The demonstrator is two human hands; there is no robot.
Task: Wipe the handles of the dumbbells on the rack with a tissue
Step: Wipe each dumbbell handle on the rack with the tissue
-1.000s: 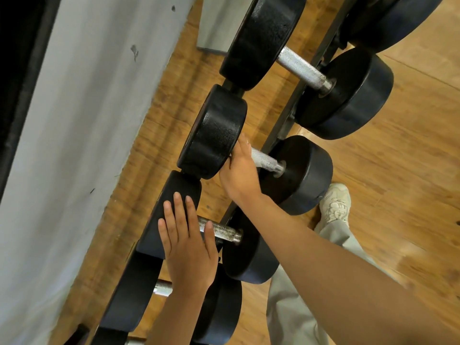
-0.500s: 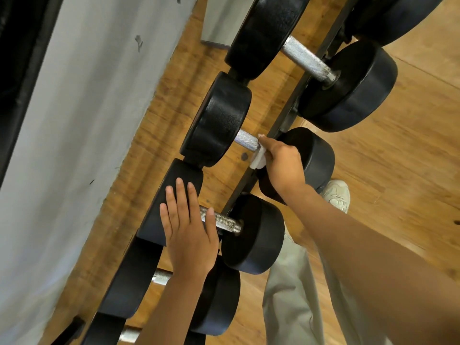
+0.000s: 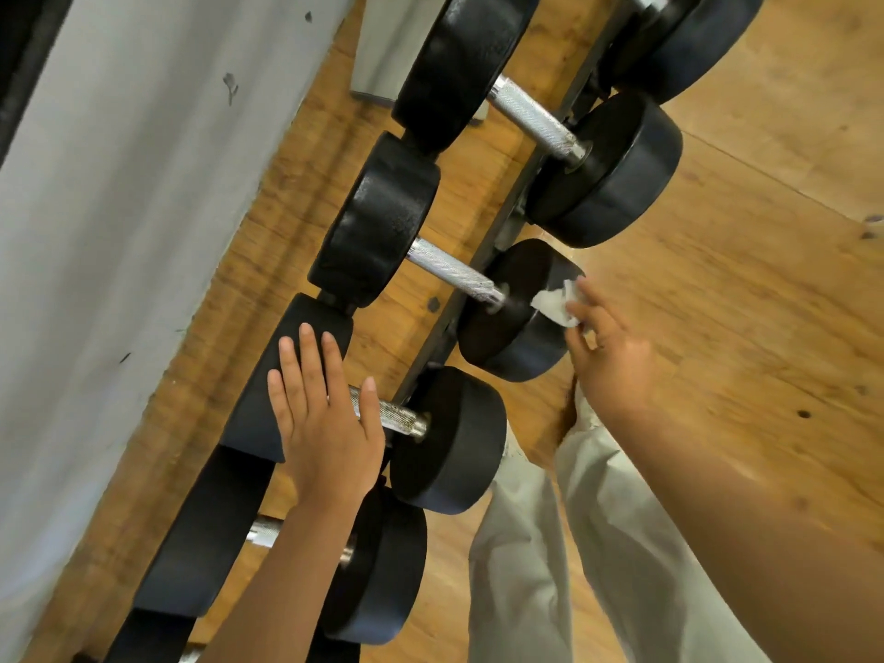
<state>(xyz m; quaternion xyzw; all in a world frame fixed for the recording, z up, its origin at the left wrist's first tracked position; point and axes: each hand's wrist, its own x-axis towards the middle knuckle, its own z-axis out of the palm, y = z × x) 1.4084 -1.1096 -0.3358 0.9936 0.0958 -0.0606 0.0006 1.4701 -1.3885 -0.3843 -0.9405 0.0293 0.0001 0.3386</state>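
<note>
Several black dumbbells lie in a row on a dark rack (image 3: 507, 232), each with a knurled steel handle. My right hand (image 3: 607, 346) pinches a crumpled white tissue (image 3: 557, 301) against the near head (image 3: 516, 313) of the middle dumbbell, off its bare handle (image 3: 454, 272). My left hand (image 3: 320, 409) lies flat with straight fingers on the far head (image 3: 268, 399) and handle (image 3: 397, 416) of the dumbbell below it. A bigger dumbbell's handle (image 3: 535, 119) shows above.
A grey wall (image 3: 119, 232) runs along the left behind the rack. Wooden floor (image 3: 741, 279) spreads to the right. My light trouser legs (image 3: 550, 543) stand close to the rack's near side.
My right hand slid with the tissue along the middle dumbbell's handle toward me and now sits off it at the near head. My left hand has stayed flat on the lower dumbbell.
</note>
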